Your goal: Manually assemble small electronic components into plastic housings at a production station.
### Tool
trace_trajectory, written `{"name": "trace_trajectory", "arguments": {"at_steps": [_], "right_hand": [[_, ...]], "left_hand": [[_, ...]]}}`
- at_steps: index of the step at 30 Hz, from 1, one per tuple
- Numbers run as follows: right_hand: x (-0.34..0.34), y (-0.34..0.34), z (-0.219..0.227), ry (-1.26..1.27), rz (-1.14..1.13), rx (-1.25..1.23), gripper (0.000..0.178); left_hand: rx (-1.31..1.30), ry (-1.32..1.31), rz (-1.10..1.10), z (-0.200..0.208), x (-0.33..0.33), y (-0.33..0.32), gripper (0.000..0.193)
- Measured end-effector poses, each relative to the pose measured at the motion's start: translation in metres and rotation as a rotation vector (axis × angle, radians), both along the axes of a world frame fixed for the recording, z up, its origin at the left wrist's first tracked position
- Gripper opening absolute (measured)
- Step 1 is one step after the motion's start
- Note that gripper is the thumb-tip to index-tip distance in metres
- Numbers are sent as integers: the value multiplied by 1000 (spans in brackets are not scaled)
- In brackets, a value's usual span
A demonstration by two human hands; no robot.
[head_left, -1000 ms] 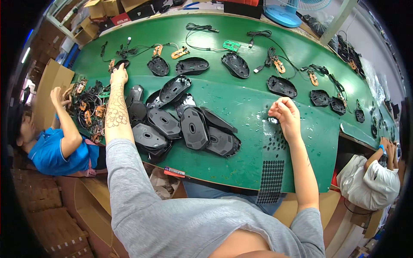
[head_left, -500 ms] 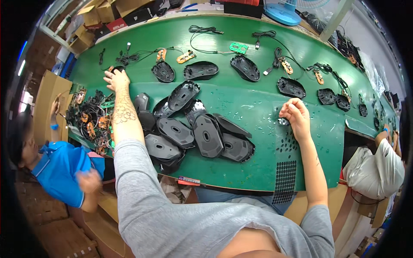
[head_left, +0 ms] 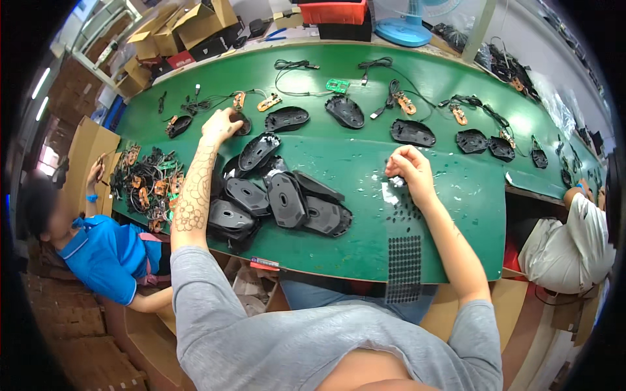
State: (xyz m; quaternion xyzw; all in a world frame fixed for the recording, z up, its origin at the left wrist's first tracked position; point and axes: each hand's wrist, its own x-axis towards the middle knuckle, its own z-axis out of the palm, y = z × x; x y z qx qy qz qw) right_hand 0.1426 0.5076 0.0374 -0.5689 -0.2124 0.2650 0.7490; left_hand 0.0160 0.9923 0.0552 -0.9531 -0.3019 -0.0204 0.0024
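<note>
My left hand (head_left: 222, 126) reaches to the far left of the green table, its fingers closed around the edge of a black mouse shell (head_left: 244, 124). Fingers pinched together, my right hand (head_left: 411, 171) hovers over the right half of the table. A small whitish bit shows under its fingertips, too small to name. Below that hand lies a clear sheet of round black stickers (head_left: 405, 260), its lower end reaching the table's near edge. Between my arms is a pile of black mouse shells (head_left: 285, 199). A separate shell (head_left: 178, 126) with an orange board lies left of my left hand.
Along the far side runs a row of open mouse shells (head_left: 344, 111), cables and circuit boards (head_left: 338, 85). A heap of wired boards (head_left: 151, 186) lies at left. One person in blue (head_left: 107, 251) sits at left, another in pale clothing (head_left: 564, 251) at right.
My left hand has moved right, from the leftmost shell to the neighbouring one. My right hand stays pinched above the sticker sheet. The whole view has shifted somewhat.
</note>
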Motion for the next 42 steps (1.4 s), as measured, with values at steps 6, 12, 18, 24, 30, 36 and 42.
{"name": "trace_trajectory", "arguments": {"at_steps": [6, 12, 18, 24, 30, 36, 42], "right_hand": [[2, 5, -10, 32, 75, 58, 10], [10, 7, -20, 12, 94, 76, 9], [5, 16, -20, -40, 131, 65, 8], [10, 19, -25, -70, 120, 59, 8], [2, 16, -18, -49, 84, 86, 9], [16, 10, 6, -306, 25, 33, 6], [21, -10, 6, -581, -39, -313, 8]], "left_hand": [[-49, 256, 136, 14, -1, 18, 52], [39, 146, -105, 45, 20, -55, 48], [-309, -147, -526, 53, 25, -115, 36], [-274, -236, -846, 72, -2, -246, 44], [39, -294, -977, 46, -64, -324, 54], [-261, -552, -1304, 8, -68, -388, 46], [-353, -400, -1269, -13, -41, -405, 44]]}}
